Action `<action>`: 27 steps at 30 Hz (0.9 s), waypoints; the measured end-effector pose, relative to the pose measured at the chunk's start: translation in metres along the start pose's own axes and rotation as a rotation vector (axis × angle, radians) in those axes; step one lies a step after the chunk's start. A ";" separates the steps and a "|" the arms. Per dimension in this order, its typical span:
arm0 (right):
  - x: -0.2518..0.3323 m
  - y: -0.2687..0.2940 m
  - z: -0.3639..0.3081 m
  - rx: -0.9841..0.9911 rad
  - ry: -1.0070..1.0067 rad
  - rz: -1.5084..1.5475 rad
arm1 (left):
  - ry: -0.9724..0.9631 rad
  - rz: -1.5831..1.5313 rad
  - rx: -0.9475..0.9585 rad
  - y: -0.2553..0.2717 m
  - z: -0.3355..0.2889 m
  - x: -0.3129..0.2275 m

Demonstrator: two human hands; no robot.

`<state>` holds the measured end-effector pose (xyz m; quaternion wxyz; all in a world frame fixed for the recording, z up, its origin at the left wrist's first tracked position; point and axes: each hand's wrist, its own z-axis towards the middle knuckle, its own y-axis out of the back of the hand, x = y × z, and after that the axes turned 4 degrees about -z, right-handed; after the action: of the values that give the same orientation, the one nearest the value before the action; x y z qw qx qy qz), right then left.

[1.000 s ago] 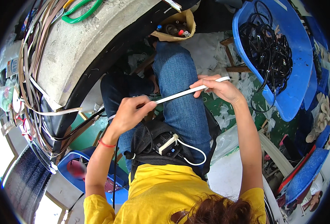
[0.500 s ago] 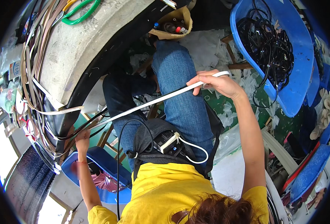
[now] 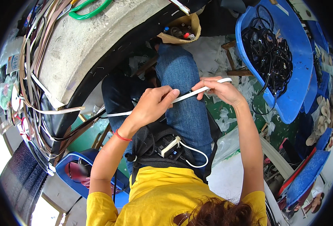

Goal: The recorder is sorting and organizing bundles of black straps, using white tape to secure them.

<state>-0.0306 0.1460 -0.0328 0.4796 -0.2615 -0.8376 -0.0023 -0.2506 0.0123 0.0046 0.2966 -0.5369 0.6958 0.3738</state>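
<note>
A long, narrow white strip (image 3: 182, 97) stretches across my lap above my jeans, its left part running toward a bundle of strips (image 3: 30, 100) at the table. My right hand (image 3: 223, 92) pinches it near its right end, which curls over the fingers. My left hand (image 3: 151, 104) is closed on the same strip a little to the left, thumb on top. A short dark piece shows against the strip near the right fingers; I cannot tell what it is. Below my hands, a black mesh pouch (image 3: 145, 145) with a cabled device (image 3: 171, 146) rests at my waist.
Left of me stands a grey-topped table (image 3: 87, 49) with green-handled scissors (image 3: 86, 16). A blue basin (image 3: 302, 67) at the right holds tangled black strips (image 3: 268, 60). A paper bag (image 3: 196, 28) of small items sits ahead. Another blue basin (image 3: 66, 160) is at lower left.
My left hand has left the strip bundle beside the table and moved right and up onto the white strip, close to my right hand. The right hand keeps its hold, slightly lower.
</note>
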 end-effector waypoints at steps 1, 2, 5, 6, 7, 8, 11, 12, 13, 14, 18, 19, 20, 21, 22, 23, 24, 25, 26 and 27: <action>0.000 0.000 0.000 0.001 -0.008 -0.012 | 0.004 0.001 0.001 0.000 0.000 0.003; -0.001 0.001 0.000 0.001 -0.007 -0.009 | -0.002 -0.047 0.040 0.001 0.000 0.006; -0.002 0.003 0.000 0.003 0.000 -0.033 | 0.054 -0.175 0.136 0.001 -0.001 0.010; -0.002 0.001 0.000 -0.003 0.012 -0.013 | 0.114 -0.258 0.191 0.002 -0.002 0.009; -0.002 0.000 0.000 -0.010 0.024 0.007 | 0.114 -0.255 0.190 0.003 -0.001 0.009; -0.002 0.000 0.000 -0.011 0.027 0.007 | 0.215 -0.383 0.240 0.004 0.000 0.008; -0.005 0.001 -0.001 -0.021 0.025 0.016 | 0.338 -0.602 0.321 0.005 0.001 0.012; -0.006 0.001 -0.001 -0.022 0.029 0.017 | 0.361 -0.696 0.353 0.005 0.002 0.014; -0.007 0.001 -0.001 -0.022 0.033 0.019 | 0.360 -0.693 0.352 0.005 0.002 0.014; -0.006 0.001 -0.001 -0.023 0.034 0.018 | 0.365 -0.679 0.350 0.005 0.003 0.014; 0.010 -0.009 -0.010 -0.108 0.055 -0.179 | 0.302 -0.563 0.369 0.003 -0.002 0.008; 0.016 -0.017 -0.016 -0.173 0.111 -0.396 | 0.300 -0.566 0.369 0.001 -0.001 0.002; 0.017 -0.031 -0.026 -0.417 0.282 -0.732 | 0.376 -0.611 0.412 -0.003 0.000 -0.009; 0.018 -0.041 -0.033 -0.564 0.390 -0.937 | 0.452 -0.659 0.456 -0.008 0.002 -0.016; 0.024 -0.054 -0.042 -0.648 0.457 -0.995 | 0.517 -0.744 0.510 -0.015 0.011 -0.014; 0.032 -0.066 -0.051 -0.740 0.522 -1.053 | 0.512 -0.743 0.516 -0.020 0.019 -0.020; 0.036 -0.076 -0.055 -0.773 0.542 -1.075 | 0.527 -0.876 0.540 -0.025 0.025 -0.026; 0.039 -0.085 -0.058 -0.806 0.562 -1.098 | 0.540 -1.009 0.562 -0.029 0.030 -0.031; 0.035 -0.090 -0.057 -0.837 0.569 -1.130 | 0.492 -0.920 0.451 -0.035 0.036 -0.032; 0.029 -0.095 -0.057 -0.868 0.570 -1.139 | 0.406 -0.894 0.443 -0.040 0.041 -0.029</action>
<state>-0.0388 0.0626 0.0448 0.4561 0.0557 -0.6110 -0.6446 -0.2045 0.0563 -0.0017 0.3924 -0.7669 0.5048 -0.0559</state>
